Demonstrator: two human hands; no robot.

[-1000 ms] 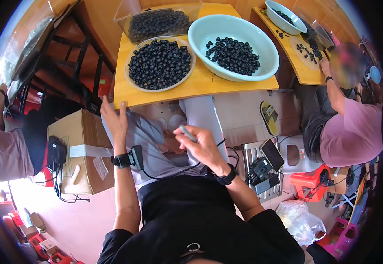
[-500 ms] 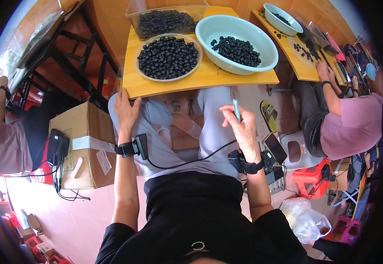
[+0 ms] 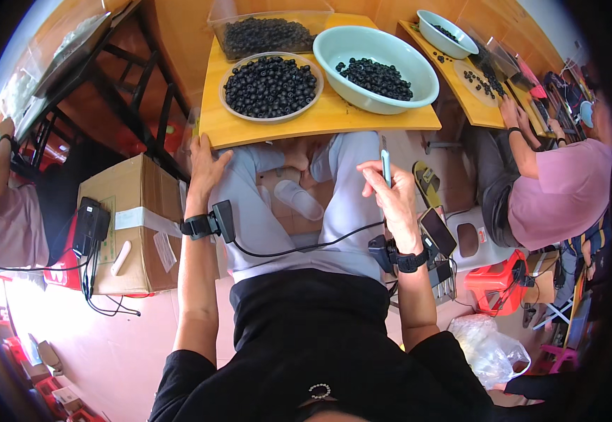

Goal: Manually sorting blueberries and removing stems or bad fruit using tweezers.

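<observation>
While your left hand lies flat and spread, fingers loose, against the near edge of the yellow wooden board, your right hand pinches a slim, pale blue-grey tool upright between thumb and fingertips, just below the board's front edge and above your right knee. What kind of tool it is you cannot make out; only a narrow flat sliver shows. On the board sit a shallow round tray heaped with small, matte, dark round fruits, a smooth pale-green basin with a thinner scatter of them, and a clear rectangular tub, its far side cut off by the frame. A pale cylindrical cup lies on its side between your knees. Black bands with a cable wrap both wrists. A taped cardboard box stands on the pinkish floor to your left; a person in pink works at a second board to your right
</observation>
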